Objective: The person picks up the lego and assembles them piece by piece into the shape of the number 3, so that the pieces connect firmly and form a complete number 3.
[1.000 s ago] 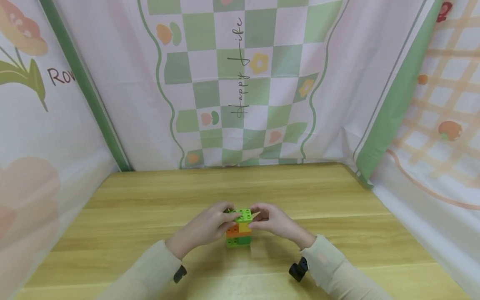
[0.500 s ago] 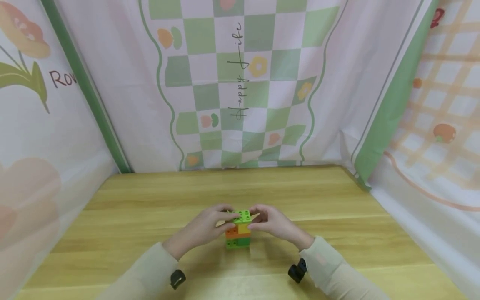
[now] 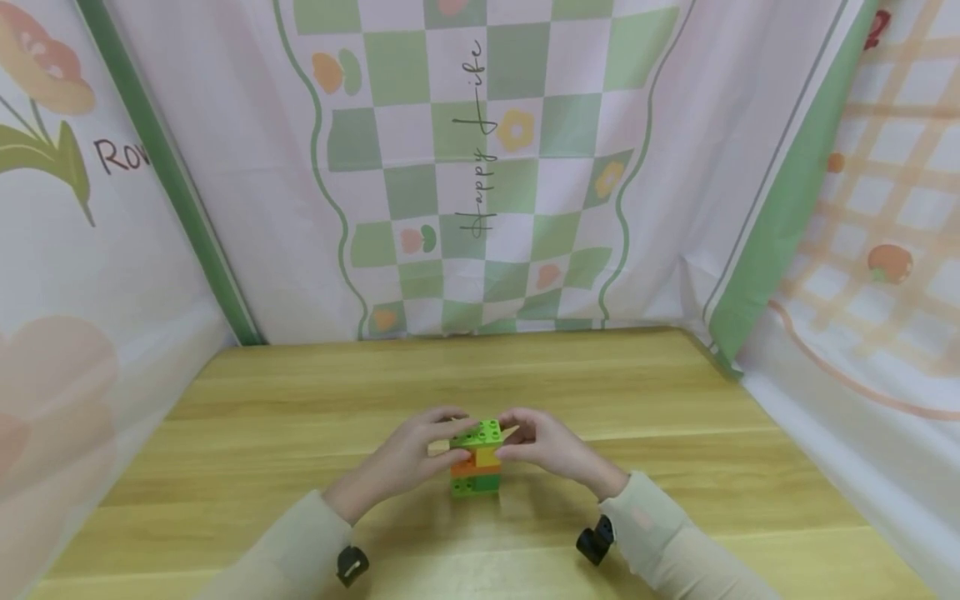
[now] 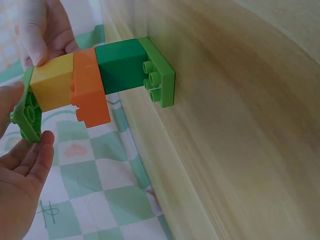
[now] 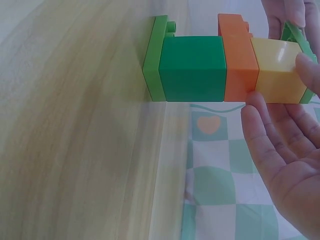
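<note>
A tower of toy building bricks stands upright on the table. From the bottom it runs light green flat brick (image 4: pixel 165 82), dark green block (image 5: pixel 192 70), orange flat brick (image 4: pixel 91 100), yellow block (image 5: pixel 277 72) and a light green flat brick (image 3: pixel 489 431) on top. The flat bricks jut out to the left beyond the blocks. My left hand (image 3: pixel 408 454) pinches the overhanging left part of the top brick, one finger lying across its studs. On the other side, my right hand (image 3: pixel 557 447) holds the yellow block between thumb and fingers.
The wooden tabletop (image 3: pixel 300 383) reaches back to a checked fabric curtain (image 3: pixel 510 208). Patterned cloth walls (image 3: pixel 67 275) enclose the left and right sides. Black wrist cameras (image 3: pixel 595 542) hang below both sleeves.
The left hand's index finger has shifted a little on the top brick, and its thumb is more spread from it. The right hand and the tower have barely moved.
</note>
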Demonstrator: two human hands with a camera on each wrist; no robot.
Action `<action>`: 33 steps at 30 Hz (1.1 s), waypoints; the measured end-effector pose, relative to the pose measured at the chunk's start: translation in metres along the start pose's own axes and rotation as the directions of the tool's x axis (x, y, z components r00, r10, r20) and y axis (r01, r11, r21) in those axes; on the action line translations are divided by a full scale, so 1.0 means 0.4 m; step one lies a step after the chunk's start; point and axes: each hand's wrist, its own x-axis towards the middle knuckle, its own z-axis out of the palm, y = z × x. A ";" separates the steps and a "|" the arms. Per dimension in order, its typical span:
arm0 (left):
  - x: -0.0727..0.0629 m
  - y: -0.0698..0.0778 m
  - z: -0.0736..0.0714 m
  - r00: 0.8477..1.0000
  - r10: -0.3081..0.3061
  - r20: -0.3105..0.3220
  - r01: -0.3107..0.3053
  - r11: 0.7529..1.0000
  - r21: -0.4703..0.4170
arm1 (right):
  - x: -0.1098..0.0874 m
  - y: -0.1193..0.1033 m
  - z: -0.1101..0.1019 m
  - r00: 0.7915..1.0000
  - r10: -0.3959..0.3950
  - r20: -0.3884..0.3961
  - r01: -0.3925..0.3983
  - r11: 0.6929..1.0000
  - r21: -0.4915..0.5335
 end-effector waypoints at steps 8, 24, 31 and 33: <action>-0.017 -0.019 0.005 0.994 -0.112 -0.012 0.110 0.988 -0.106 | 0.000 0.000 0.001 1.000 -0.016 -0.006 0.016 1.000 -0.017; -0.046 -0.045 0.028 0.978 -0.206 0.020 0.206 0.957 -0.206 | -0.002 -0.005 0.001 1.000 0.000 -0.016 0.000 1.000 0.001; -0.060 -0.056 0.048 0.963 -0.267 0.024 0.262 0.919 -0.294 | -0.004 -0.008 0.004 1.000 0.016 -0.027 -0.016 1.000 -0.002; -0.065 -0.059 0.054 0.953 -0.300 0.031 0.294 0.901 -0.318 | -0.004 -0.008 0.004 0.999 0.018 -0.028 -0.018 1.000 -0.003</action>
